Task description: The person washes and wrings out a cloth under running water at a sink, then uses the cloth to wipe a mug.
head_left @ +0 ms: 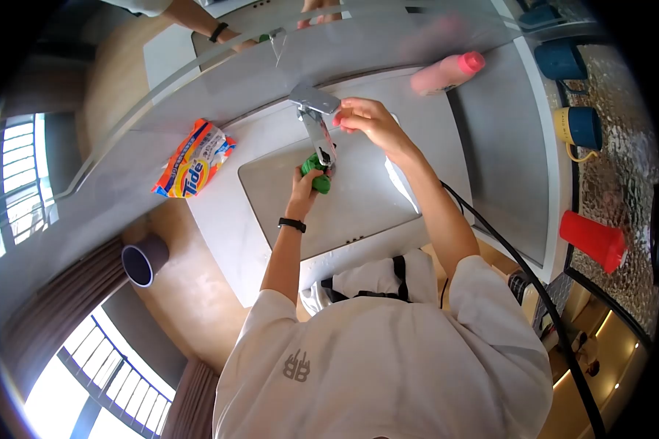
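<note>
My left hand (304,192) is wrapped round a bright green, lumpy object (316,175), whose exact kind I cannot make out. It sits right under the spout of the chrome faucet (318,135), over the sink (263,183). A dark band circles my left wrist. Beside the right end of the flat grey faucet lever (314,98) is my right hand (370,123), its fingers loosely bent with a gap between them. Whether the fingertips touch the lever is unclear. A white item (401,183) lies along the sink's right side, partly behind my right forearm.
An orange Tide bag (195,159) lies on the counter left of the sink. A pink bottle (448,73) is at the back right. Mugs (578,128) and a red cup (592,240) stand farther right. A black cable (520,260) runs past my right arm; a bin (145,261) stands on the floor.
</note>
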Demonstrator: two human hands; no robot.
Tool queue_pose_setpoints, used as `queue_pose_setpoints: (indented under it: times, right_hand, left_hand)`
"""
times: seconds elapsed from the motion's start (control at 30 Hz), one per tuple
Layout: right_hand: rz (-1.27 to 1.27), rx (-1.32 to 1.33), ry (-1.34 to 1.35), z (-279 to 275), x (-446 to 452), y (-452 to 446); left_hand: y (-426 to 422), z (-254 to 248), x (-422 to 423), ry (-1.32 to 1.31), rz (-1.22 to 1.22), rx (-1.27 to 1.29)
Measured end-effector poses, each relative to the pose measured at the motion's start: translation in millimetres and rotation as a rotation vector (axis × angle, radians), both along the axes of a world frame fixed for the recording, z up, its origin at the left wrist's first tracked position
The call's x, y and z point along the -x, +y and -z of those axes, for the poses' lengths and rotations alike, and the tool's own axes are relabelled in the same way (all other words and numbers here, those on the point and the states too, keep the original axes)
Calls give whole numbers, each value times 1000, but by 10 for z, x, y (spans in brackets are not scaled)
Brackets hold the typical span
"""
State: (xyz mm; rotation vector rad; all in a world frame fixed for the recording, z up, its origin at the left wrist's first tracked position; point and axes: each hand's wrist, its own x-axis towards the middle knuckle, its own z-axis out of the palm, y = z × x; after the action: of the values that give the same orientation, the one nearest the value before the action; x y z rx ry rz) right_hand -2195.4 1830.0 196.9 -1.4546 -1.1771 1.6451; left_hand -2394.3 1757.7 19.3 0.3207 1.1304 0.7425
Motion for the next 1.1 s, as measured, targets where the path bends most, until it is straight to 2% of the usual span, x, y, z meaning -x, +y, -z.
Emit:
queue_pose_setpoints:
  times: [0.03,0.1,0.17,0.2,0.27,0.37,0.4,0.47,0.5,0.57,0.6,0.63,0.67,0.7,0.73,0.77,0.8,0.83,0.87,0.9,0.93,0.97,1.03,1.07,1.1]
  right_hand:
    - [20,-28,135,-57,-19,-6]
    - [74,-5,181,84,-48,-137]
    - [307,70,208,391,-119,-306]
    - [368,110,89,574,-152,-405]
    - [380,155,33,913,-236,-590]
    - [423,257,-60,1236,-232,-791]
    - [458,208,-110,1302,-164,-842]
    - [496,180,-137,1529,-70,-905]
    - [548,170,-162,1690,-5,-935]
    - [601,288,-82,1852,175,-991]
    - [523,345,-38,1750,262,-962]
    - [340,405,62,1706,316,-926]
    - [340,362,117,1662,411,-910]
    - [338,318,172,1692,482,-918]
    - [333,319,177,1734,506,-896]
    - [277,238,30,1772,521,-847]
    - [221,155,-117,1771,532,-805]
    - [217,152,-115,1762,526,-769]
    - [225,39,-234,1748,494,-726]
    - [231,-71,-354,1706,461,-703]
    - [301,-111,-358,1726,403,-706]
    - [335,-126,-324,1849,304,-702]
    - [349,-4,-208,1768,138,-747]
    - [306,107,-174,1668,40,-805]
    - [302,106,-178,1664,-53,-874]
  left_hand:
    - [70,-37,-57,-81,-14,17]
    - [118,-7,-131,-163,-40,48]
    - [216,191,-218,116,257,-110]
    - [245,164,-261,113,251,-110]
    - [267,50,-366,56,316,-431]
    - [224,133,-458,161,305,-506]
    - [187,197,-482,159,307,-503]
    - [140,319,-507,380,298,-342]
    - [158,218,-494,382,300,-340]
    - [171,-95,-437,533,382,-45]
    - [123,-45,-391,537,382,-44]
    - [60,42,-320,417,269,-3]
    - [0,125,-246,297,155,36]
    - [-37,108,-181,303,151,37]
    - [-85,86,-116,126,54,-3]
    - [-138,62,-51,-52,-44,-43]
    - [-196,70,10,-48,-49,-44]
    - [-233,80,64,-14,-105,-132]
    - [-252,96,109,17,-161,-221]
    - [-273,73,162,15,-164,-222]
    - [-295,33,221,-48,-277,-166]
    - [-303,-5,270,-114,-389,-112]
    - [-293,-119,322,-153,-388,-125]
    - [-282,-146,331,-283,-441,-128]
    - [-266,-153,344,-413,-492,-131]
